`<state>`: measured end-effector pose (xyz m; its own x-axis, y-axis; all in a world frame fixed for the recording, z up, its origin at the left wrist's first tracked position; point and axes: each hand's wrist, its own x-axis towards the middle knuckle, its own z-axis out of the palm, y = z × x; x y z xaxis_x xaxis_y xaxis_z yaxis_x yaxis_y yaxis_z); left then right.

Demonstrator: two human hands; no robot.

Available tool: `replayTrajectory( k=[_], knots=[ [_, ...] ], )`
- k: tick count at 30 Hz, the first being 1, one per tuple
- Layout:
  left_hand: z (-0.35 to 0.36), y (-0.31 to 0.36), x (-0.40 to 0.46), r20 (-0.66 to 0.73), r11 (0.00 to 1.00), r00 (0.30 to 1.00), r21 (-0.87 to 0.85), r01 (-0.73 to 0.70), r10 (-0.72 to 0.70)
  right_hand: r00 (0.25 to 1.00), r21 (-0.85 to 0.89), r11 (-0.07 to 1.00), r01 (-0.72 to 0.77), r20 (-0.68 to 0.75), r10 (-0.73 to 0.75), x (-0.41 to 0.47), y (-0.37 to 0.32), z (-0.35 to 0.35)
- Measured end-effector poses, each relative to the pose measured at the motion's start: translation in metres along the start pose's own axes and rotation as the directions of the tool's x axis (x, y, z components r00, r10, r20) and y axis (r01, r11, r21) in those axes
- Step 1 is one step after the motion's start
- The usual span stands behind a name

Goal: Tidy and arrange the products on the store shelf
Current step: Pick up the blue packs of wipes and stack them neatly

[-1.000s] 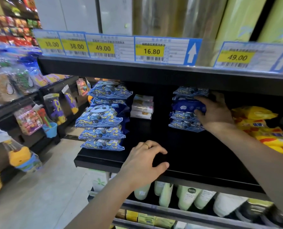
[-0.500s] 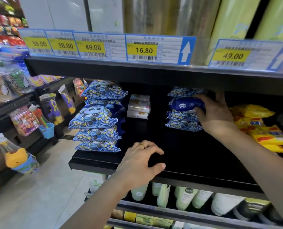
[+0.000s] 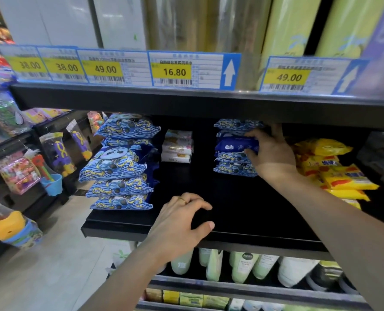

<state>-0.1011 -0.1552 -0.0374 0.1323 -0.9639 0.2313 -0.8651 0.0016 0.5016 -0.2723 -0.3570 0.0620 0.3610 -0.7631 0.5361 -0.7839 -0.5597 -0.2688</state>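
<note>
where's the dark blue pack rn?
Head view, right of centre: the dark blue pack sits mid-stack among patterned blue packs, gripped by the right hand, left of the yellow packs.

This is a shop aisle. Yellow price tags with barcodes line the edge above a black shelf, which holds stacked blue packs and, right of them, yellow packs. Below the shelf stand bottles; to its left hang packaged toys.
</note>
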Motion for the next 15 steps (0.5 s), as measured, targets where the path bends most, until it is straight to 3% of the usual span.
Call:
replayTrajectory(
  k=[12, 15],
  knots=[
    [0.001, 0.0, -0.001, -0.003, 1.0, 1.0, 0.027, -0.001, 0.001, 0.994, -0.12, 0.992, -0.038, 0.1, 0.05, 0.018, -0.005, -0.001],
    [0.001, 0.0, 0.0, -0.004, 1.0, 1.0, 0.027, 0.0, 0.0, 0.999, -0.124, 0.992, -0.027, 0.021, 0.03, 0.016, -0.005, 0.0]
  ],
)
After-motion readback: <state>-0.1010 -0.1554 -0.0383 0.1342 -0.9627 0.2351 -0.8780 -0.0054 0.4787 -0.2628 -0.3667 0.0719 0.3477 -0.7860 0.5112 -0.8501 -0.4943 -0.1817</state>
